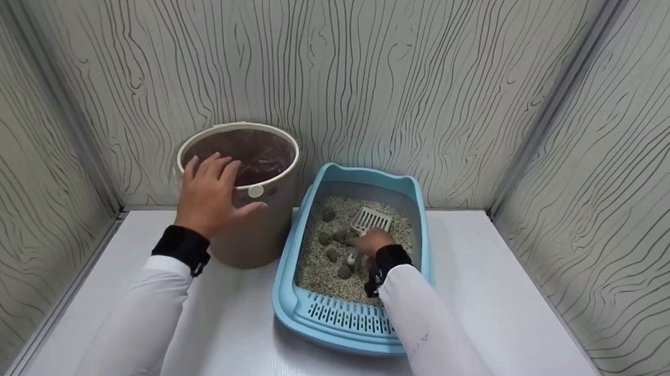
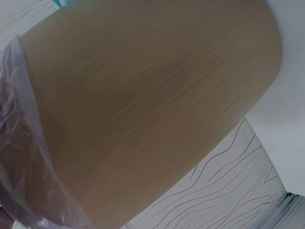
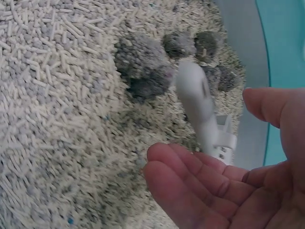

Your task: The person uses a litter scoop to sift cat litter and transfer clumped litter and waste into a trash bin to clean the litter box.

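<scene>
A light-coloured slotted litter scoop [image 1: 373, 219] lies in the pellet litter of a blue litter box [image 1: 318, 331]. My right hand [image 1: 376, 242] is over the scoop; in the right wrist view its thumb and fingers stand apart, with the white handle [image 3: 194, 98] rising just beyond the fingers. Several dark clumps [image 3: 143, 62] sit in the litter beside the handle. With fingers spread, my left hand [image 1: 206, 200] is at the near rim of a brown waste bin [image 1: 252, 237], overlapping its opening in the head view. A clear plastic liner [image 2: 43, 176] folds over the bin's rim.
Box and bin stand side by side on a white table [image 1: 228, 339], the bin to the left. Behind them rises a panel wall [image 1: 353, 80] with a wood-line pattern. Similar panels close off both sides. The box has a perforated front ledge [image 1: 346, 317].
</scene>
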